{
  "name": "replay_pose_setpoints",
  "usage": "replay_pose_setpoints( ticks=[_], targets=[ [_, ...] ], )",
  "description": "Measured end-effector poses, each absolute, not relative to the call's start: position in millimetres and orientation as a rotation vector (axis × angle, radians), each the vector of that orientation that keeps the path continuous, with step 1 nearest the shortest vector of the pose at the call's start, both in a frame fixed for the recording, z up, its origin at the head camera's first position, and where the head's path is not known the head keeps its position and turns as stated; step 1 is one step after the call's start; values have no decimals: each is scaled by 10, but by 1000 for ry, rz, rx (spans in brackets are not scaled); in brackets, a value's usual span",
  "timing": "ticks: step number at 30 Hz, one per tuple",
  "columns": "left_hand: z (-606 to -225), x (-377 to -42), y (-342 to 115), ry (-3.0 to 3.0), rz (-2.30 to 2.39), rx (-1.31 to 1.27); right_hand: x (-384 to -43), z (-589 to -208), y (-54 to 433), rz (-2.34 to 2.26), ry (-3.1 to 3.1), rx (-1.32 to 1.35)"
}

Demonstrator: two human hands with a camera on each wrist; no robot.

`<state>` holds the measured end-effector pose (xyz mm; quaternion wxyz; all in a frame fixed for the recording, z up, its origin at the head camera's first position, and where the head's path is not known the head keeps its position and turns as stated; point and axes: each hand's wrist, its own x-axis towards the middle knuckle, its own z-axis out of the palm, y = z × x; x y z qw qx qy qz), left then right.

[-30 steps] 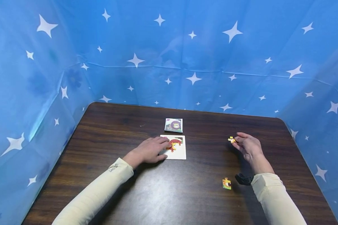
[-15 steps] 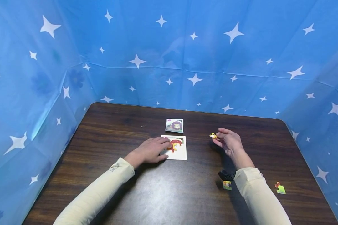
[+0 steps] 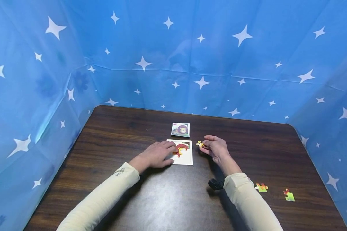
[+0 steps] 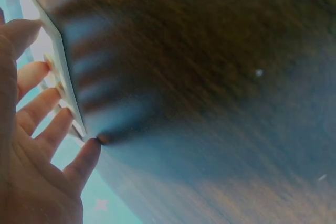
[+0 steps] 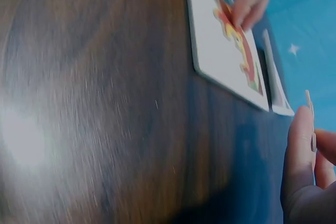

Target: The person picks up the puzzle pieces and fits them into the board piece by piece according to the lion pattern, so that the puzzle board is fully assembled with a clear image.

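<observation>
A white puzzle board (image 3: 186,159) lies mid-table, partly filled with joined pieces (image 3: 181,149) that form a red and yellow lion picture. My left hand (image 3: 156,154) rests on the board's left side with fingers spread, its fingertips over the joined pieces. Just right of the board, my right hand (image 3: 218,150) pinches a small yellow and white puzzle piece (image 3: 200,144) between thumb and fingers. In the right wrist view this puzzle piece (image 5: 313,141) shows edge-on at the thumb tip.
Behind the board lies a small lion picture card (image 3: 180,129). To the right, near the right sleeve, are two loose puzzle pieces, one orange and green (image 3: 261,187) and one red and green (image 3: 289,195). A blue star-patterned curtain (image 3: 173,48) surrounds the dark wooden table (image 3: 127,128).
My right hand has moved left across the table with the puzzle piece, up close to the board. The left hand has stayed on the board. Loose pieces on the right have come into sight.
</observation>
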<state>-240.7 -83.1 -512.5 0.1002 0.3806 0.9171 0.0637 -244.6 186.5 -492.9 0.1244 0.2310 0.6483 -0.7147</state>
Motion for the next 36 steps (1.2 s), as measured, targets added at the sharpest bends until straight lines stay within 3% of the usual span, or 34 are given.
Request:
replay_pose_setpoints(
  ticks=[13,36],
  targets=[
    [-5154,-2410,-814,2722,176,1126,-2423,-5081,1426,-2042,1935,663],
    [-5159,-2401,-836,2744,199,1162,-2330,-5140,1118,-1820,2365,612]
  ],
)
